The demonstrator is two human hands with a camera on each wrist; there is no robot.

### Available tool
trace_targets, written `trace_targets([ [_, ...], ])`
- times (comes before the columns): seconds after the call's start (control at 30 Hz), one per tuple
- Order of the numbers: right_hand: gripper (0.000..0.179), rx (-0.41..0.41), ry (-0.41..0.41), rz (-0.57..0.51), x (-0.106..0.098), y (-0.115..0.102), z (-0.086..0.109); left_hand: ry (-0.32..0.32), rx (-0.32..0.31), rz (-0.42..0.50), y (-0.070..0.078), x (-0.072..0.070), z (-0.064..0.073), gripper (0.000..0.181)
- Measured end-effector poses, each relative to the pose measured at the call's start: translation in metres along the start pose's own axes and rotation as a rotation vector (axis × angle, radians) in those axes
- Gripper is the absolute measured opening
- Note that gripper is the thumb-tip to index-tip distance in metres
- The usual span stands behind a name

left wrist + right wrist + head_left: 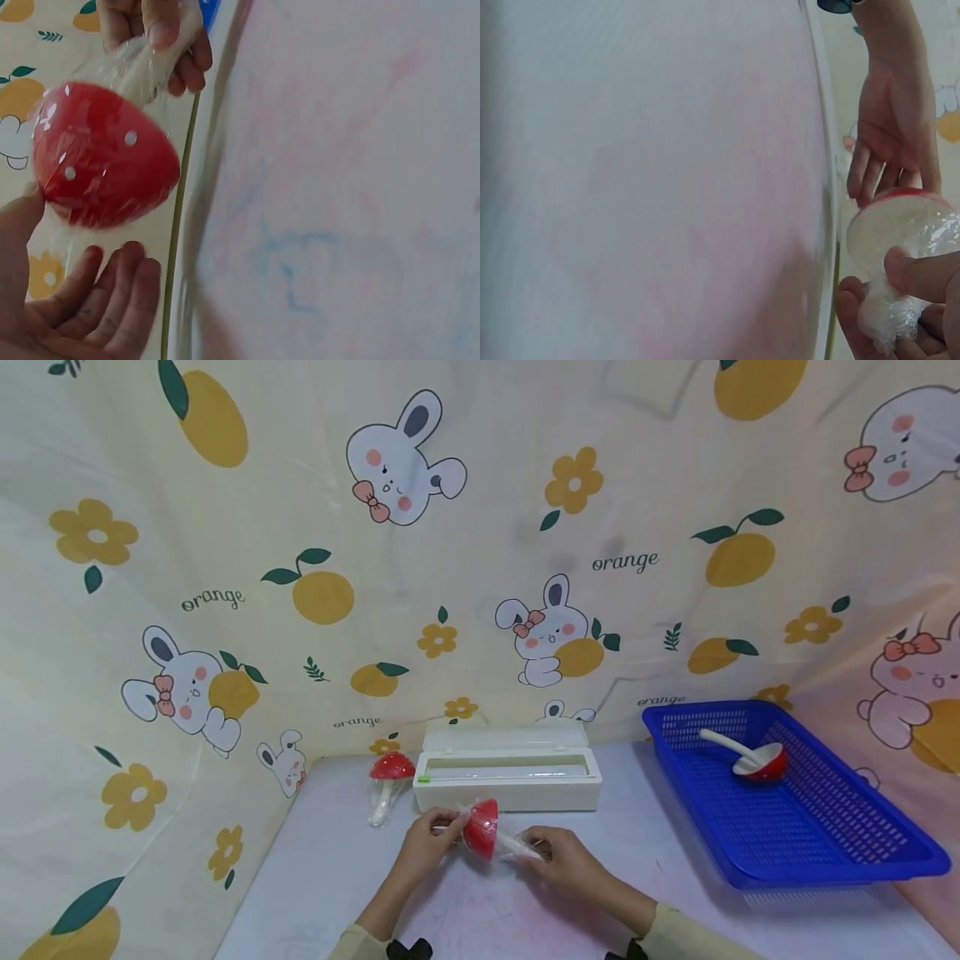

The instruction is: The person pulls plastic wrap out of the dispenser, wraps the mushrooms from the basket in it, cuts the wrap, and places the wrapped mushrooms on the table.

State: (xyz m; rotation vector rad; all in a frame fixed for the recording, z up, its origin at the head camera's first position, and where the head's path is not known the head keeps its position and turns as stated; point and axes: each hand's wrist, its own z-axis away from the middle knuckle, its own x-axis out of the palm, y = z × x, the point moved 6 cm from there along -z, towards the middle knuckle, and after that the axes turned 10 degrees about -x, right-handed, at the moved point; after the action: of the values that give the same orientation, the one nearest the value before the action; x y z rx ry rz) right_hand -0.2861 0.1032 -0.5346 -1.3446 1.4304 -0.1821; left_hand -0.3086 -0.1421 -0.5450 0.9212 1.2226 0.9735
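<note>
A red ladle [481, 830] with white dots and a pale handle is wrapped in clear plastic film above the table. My right hand [564, 862] grips the film-covered handle, thumb on one side and fingers curled on the other, as the right wrist view shows. At the bowl's outer side is my left hand [429, 843]. In the left wrist view its thumb touches the red bowl [105, 157], while the other fingers [139, 300] are loosely extended below it. The white inside of the bowl [881, 232] faces the right wrist camera.
Behind the hands stands a white film-dispenser box [510, 793], lid raised. Left of it lies another film-wrapped red ladle [392, 767]. A blue basket [738, 868] at the right holds an unwrapped ladle [765, 763]. A printed cloth [480, 552] hangs behind the table.
</note>
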Motion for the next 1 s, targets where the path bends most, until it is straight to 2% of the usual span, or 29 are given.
trace_targets([
  [0.2,0.022,0.024,0.051,-0.122,0.005,0.000,-0.003,-0.035,-0.002,0.050,0.004,0.007,0.007,0.052],
  [0.33,0.024,0.032,0.053,-0.196,0.012,-0.002,-0.004,-0.067,-0.033,0.043,0.008,0.011,0.013,0.056],
  [0.57,0.031,0.048,0.039,-0.210,0.021,-0.006,-0.005,-0.074,-0.071,0.013,0.010,0.007,0.018,0.066],
  [0.77,0.044,0.008,-0.030,-0.229,0.025,-0.014,-0.006,-0.012,-0.069,0.029,0.009,-0.007,0.020,0.065],
  [1.0,0.046,-0.009,-0.049,-0.206,0.018,-0.013,-0.002,0.082,-0.085,0.013,0.009,-0.037,0.024,0.060],
])
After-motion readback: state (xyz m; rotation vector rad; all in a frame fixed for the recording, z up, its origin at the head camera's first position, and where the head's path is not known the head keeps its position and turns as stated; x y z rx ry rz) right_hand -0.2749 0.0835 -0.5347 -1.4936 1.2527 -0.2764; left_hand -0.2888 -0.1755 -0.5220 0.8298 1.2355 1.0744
